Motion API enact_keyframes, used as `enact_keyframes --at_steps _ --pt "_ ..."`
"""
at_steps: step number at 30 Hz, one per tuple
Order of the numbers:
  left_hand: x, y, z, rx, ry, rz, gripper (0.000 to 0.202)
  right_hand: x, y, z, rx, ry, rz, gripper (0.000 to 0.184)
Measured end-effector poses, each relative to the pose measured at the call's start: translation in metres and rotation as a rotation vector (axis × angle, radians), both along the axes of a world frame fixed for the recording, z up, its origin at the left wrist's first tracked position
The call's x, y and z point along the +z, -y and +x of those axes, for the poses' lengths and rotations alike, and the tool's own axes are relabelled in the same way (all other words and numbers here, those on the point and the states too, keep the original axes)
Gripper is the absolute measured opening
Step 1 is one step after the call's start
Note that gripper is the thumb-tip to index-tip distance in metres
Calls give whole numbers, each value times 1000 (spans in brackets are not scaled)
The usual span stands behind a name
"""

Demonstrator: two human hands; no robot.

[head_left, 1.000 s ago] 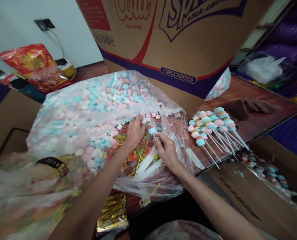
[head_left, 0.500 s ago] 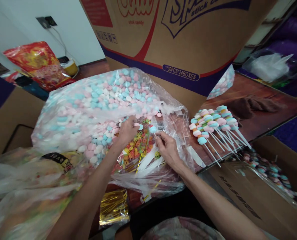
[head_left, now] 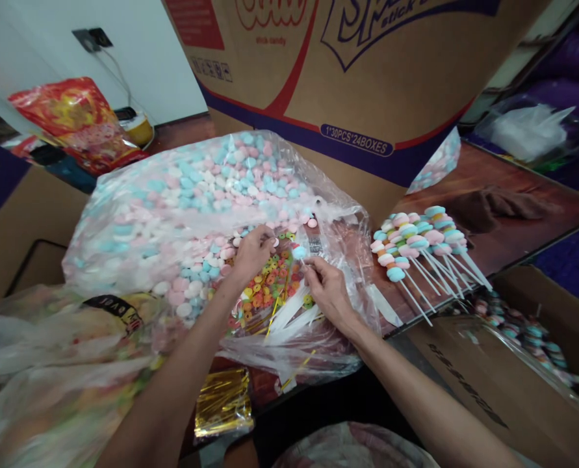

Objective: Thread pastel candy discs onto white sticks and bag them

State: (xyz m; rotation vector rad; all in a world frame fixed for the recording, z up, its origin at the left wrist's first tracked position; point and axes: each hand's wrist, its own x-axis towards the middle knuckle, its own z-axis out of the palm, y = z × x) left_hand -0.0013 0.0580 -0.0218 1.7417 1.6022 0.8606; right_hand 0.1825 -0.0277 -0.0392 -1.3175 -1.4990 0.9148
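The right hand [head_left: 328, 286] has its fingers pinched narrow on a white stick, and a blue candy [head_left: 297, 251] sits at the top of it, just past the fingertips. Beside it, a little higher, the left hand [head_left: 256, 250] has its fingers nearly together, a small pink candy [head_left: 275, 242] showing at their tips. The two hands are near each other but not touching.

Right below them I see loose ring candies [head_left: 264, 289] in red, yellow and green, with white sticks [head_left: 289, 315] and gold ties [head_left: 280, 305] lying over their near side. Behind and left of the hands spreads a big clear bag [head_left: 182, 195] full of pink, blue and white rounds.

Toward the right end of the surface [head_left: 484, 169], a bunch of threaded candy sticks [head_left: 418, 237] lies with its stems toward the near edge; a dark brown cloth [head_left: 506, 203] rests behind it. A tall printed carton [head_left: 342, 84] stands at the back. By the near edge, left of the middle, there's a packet of gold ties [head_left: 223, 403]. Below that edge on the right, an open box [head_left: 464, 370] holds more threaded candies [head_left: 535, 338].
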Motion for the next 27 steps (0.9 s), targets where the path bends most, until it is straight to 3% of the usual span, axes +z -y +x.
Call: enact_keyframes --at_steps 6,12,16,21,24,27 --pt "-7 -7 1 51 26 -33 7 4 1 0 11 19 5 20" --pt "-16 -7 -5 95 177 -130 13 6 2 0 20 46 22 21" --pt "-12 -6 -4 63 -18 -95 15 7 2 1 32 44 24 20" --pt "-4 3 2 -57 -373 134 21 5 2 0 32 1 43 19" --pt "-4 10 3 -138 -394 189 29 2 3 -1 43 -3 63 19" --pt "-3 15 2 -85 -274 143 26 1 3 -1 55 4 78 19"
